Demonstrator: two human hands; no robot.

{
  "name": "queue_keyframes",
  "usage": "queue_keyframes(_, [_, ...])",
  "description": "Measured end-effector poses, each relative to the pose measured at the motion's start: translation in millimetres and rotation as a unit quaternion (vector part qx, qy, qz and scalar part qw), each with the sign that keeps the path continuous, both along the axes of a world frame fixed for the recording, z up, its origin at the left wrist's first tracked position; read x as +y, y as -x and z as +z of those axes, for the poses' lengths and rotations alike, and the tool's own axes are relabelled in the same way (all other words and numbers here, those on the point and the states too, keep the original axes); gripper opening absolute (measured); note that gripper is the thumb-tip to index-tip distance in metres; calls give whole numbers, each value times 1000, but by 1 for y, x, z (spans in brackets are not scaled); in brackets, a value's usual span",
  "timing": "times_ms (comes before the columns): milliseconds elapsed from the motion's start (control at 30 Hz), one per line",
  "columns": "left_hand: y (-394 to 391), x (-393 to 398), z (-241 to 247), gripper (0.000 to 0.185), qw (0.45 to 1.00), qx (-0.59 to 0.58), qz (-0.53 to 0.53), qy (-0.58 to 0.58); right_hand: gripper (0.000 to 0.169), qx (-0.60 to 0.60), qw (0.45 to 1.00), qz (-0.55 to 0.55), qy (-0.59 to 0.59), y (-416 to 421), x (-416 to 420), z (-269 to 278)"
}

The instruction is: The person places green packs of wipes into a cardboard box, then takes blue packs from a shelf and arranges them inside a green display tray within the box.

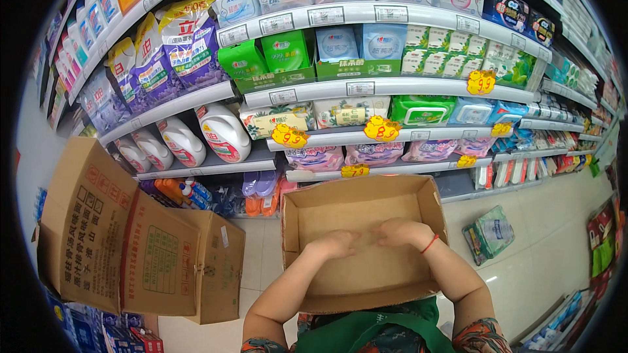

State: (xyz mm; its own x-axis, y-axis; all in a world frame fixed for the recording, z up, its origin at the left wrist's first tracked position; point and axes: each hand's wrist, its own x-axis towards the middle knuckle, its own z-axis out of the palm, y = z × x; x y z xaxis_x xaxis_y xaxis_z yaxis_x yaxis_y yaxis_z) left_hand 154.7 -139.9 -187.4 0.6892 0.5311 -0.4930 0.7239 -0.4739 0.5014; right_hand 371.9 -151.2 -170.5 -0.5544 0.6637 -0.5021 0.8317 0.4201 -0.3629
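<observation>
A shallow open cardboard box (363, 274) lies before me, with bare brown walls and a flat bottom. Both hands are inside it, over its middle. My left hand (336, 243) comes in from the left and my right hand (396, 231) from the right, with a red cord on that wrist. The fingertips of the two hands point towards each other; they are blurred, and I cannot tell whether they touch the bottom. Neither hand appears to hold anything. Below the box's near edge shows a green apron (373, 336).
Large cardboard boxes (162, 255) with printing stand at the left. Store shelves (314, 89) ahead carry tissue packs, wipes, pads and detergent bottles (223, 132). A green wrapped package (489, 235) lies on the tiled floor at the right. More goods fill the lower right edge.
</observation>
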Motion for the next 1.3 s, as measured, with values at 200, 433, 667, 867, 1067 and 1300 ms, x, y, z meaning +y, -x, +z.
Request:
queue_keyframes(200, [3,1,-3,62,1000,-19,1,-19,50,16,999,-22,-18,-3,6,-7])
queue_keyframes(433, [1,7,2,61,1000,4,20,10,49,23,999,-12,-30,2,8,0])
queue_keyframes(667, [1,7,-2,60,1000,-9,23,3,46,10,999,-23,-35,10,5,11])
queue_keyframes(867, [3,5,-13,53,998,-33,40,-36,46,34,999,-22,-30,5,3,-5])
queue_keyframes(1067, [-3,5,-12,43,997,-9,65,-36,44,65,997,-34,-24,5,4,20])
queue_keyframes(1300, [0,-3,-9,27,991,-59,14,-120,62,123,985,-61,-100,39,7,105])
